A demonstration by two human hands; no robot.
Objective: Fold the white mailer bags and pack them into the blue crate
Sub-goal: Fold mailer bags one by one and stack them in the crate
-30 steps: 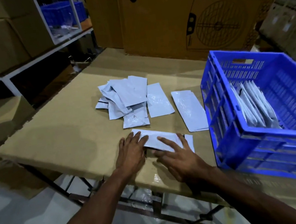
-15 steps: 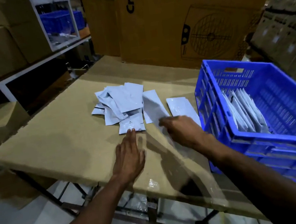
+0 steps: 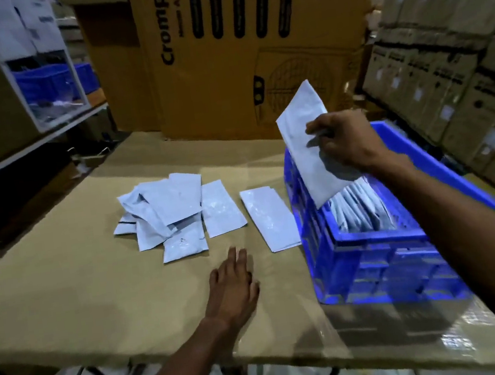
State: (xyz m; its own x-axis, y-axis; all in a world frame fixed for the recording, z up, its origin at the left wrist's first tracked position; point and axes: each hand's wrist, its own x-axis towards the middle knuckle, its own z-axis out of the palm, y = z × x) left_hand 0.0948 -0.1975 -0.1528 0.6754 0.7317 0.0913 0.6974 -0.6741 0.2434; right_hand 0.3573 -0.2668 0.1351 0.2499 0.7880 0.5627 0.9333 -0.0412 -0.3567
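My right hand [image 3: 344, 140] grips a folded white mailer bag [image 3: 302, 136] and holds it upright over the left side of the blue crate [image 3: 376, 268]. Its lower end dips toward several folded bags [image 3: 359, 207] standing in a row inside the crate. My left hand [image 3: 233, 283] rests flat on the cardboard-covered table [image 3: 80, 288], fingers straight, holding nothing. A loose pile of white mailer bags [image 3: 164, 211] lies at the table's middle. Two single bags lie flat beside it, one [image 3: 220, 208] next to the pile and one [image 3: 272, 218] close to the crate.
A large printed cardboard box [image 3: 237, 47] stands behind the table. Stacked cartons [image 3: 450, 66] line the right side. On the left, a white shelf [image 3: 14, 148] carries boxes and another blue crate [image 3: 49, 81]. The table's front edge lies near my forearms.
My right hand has lifted the folded bag off the table's front and carried it up and right, over the crate. My left hand stayed flat on the table.
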